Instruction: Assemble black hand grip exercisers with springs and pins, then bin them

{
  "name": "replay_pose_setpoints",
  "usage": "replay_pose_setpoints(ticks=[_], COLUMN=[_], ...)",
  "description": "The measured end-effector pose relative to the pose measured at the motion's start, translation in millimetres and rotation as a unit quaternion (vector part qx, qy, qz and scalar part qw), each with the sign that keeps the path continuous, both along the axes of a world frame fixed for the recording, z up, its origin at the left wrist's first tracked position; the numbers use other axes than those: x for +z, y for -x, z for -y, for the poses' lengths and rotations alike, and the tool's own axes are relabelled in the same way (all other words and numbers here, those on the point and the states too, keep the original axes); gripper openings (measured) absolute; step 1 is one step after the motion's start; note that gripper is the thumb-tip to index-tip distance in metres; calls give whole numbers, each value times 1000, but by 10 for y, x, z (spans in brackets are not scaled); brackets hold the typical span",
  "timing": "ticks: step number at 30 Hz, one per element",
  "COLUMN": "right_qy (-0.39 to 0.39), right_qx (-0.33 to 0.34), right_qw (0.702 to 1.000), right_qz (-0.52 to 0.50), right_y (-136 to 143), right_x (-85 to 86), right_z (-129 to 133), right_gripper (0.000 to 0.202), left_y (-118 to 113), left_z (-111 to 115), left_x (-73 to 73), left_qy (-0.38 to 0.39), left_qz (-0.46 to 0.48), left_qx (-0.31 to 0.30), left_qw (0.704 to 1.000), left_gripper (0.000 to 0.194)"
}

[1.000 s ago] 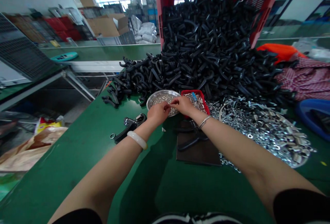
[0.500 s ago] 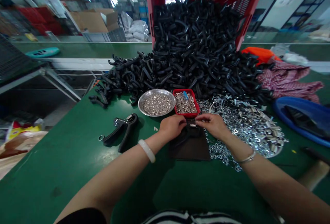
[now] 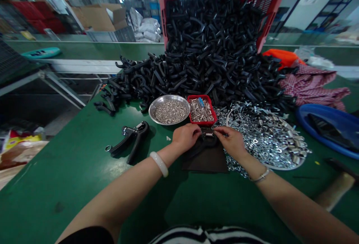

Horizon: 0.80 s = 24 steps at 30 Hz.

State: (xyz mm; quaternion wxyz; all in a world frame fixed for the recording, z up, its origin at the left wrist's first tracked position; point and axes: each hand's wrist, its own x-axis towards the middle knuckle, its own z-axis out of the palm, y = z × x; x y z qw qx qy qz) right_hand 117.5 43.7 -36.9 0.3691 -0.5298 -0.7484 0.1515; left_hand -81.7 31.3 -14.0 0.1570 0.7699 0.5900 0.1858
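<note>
My left hand (image 3: 185,137), with a white bangle on its wrist, is closed at the left side of a black hand grip (image 3: 200,146) that has a small metal spring (image 3: 208,134). My right hand (image 3: 231,141) pinches at the spring's right end; whatever small part its fingertips hold is too small to name. The black grip lies on a dark pad (image 3: 206,163). Just beyond my hands are a red tray (image 3: 215,118) of small metal pins and a steel bowl (image 3: 153,118) of tiny rings. Another black hand grip (image 3: 137,141) lies to the left.
A large heap of black handles (image 3: 207,64) spills from a red crate (image 3: 273,15) at the back. Metal parts (image 3: 266,139) are piled at the right, near a blue tray (image 3: 305,115), a hammer (image 3: 338,191) and a checked cloth (image 3: 314,83).
My right hand has shifted slightly right and down, its wrist drawing a little to the left. The view has tilted slightly. My left hand stays nearly in place at the grip.
</note>
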Motion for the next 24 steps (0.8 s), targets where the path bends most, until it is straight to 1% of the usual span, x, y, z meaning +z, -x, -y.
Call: replay_pose_setpoints(ticks=[3, 5, 9, 12, 14, 17, 21, 24], right_qy=[-43, -79, -130, -158, -159, -134, -95, -73], right_qx=[9, 34, 96, 120, 121, 122, 127, 117], right_qw=[998, 989, 951, 927, 918, 916, 920, 930], right_qz=[52, 123, 264, 318, 342, 358, 360, 340], right_y=[4, -9, -52, -62, -50, -20, -17, -32], right_x=[-1, -4, -8, 15, 41, 80, 109, 145], right_z=[26, 40, 65, 85, 97, 102, 77, 56], right_gripper=[17, 20, 27, 27, 27, 28, 26, 28], left_y=[-3, -5, -12, -20, -28, -41, -44, -39], left_z=[13, 26, 53, 70, 80, 95, 106, 83], left_x=[1, 1, -5, -6, -3, 3, 0, 7], left_qy=[-2, -12, -24, -33, -39, -31, -20, -12], left_qz=[1, -3, -18, -30, -36, -41, -41, -7], left_qx=[2, 3, 4, 5, 4, 7, 13, 15], left_qw=[1000, 1000, 1000, 999, 999, 999, 999, 1000], left_gripper=[15, 15, 16, 17, 17, 18, 20, 19])
